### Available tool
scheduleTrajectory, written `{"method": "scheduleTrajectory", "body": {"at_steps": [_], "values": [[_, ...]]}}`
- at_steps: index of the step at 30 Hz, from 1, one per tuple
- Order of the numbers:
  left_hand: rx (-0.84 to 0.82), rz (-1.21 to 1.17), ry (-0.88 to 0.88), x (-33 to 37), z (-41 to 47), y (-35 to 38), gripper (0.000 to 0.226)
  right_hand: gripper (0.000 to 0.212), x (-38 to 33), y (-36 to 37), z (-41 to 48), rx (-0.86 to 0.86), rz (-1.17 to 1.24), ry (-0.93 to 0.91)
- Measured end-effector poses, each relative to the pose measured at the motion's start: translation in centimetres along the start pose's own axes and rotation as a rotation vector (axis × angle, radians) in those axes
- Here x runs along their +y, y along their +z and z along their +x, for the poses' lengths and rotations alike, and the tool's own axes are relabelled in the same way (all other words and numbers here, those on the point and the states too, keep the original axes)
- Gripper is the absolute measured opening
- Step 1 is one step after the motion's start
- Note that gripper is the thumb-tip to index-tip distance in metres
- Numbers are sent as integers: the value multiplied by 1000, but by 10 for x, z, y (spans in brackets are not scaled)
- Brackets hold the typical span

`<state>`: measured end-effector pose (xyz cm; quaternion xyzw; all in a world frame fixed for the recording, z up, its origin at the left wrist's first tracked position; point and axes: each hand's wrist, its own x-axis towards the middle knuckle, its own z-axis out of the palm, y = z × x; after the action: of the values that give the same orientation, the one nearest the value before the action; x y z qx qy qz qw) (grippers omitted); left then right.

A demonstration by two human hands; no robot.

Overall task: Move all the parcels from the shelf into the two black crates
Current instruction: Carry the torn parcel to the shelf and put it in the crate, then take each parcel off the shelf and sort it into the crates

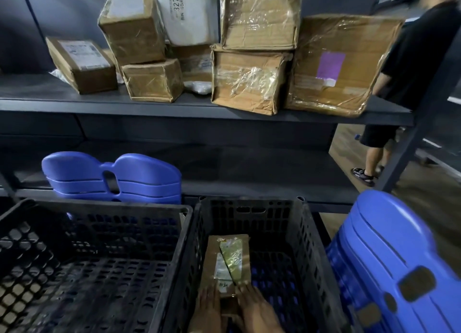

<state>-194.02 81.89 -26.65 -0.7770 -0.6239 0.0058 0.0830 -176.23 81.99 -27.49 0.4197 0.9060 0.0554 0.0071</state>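
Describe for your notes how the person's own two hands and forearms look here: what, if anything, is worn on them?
Both the left hand and the right hand are bare: no gloves, and no sleeve reaches the wrists. No watch or bracelet shows. The picture is blurred there, so a small ring cannot be ruled out.

Black, lattice-holed: left crate [112, 233], right crate [249, 215]. Dark grey shelf [74, 103]. One white bag [187, 11], black numerals. One large brown box [361, 58], purple patch [330, 66]. Blue stools [112, 175].
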Motion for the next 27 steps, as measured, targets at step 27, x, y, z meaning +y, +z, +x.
{"method": "scheduleTrajectory", "body": {"at_steps": [27], "values": [[54, -303, -203, -54, -7, -353, 49, 56, 35, -340, 1, 93, 394, 261]]}}
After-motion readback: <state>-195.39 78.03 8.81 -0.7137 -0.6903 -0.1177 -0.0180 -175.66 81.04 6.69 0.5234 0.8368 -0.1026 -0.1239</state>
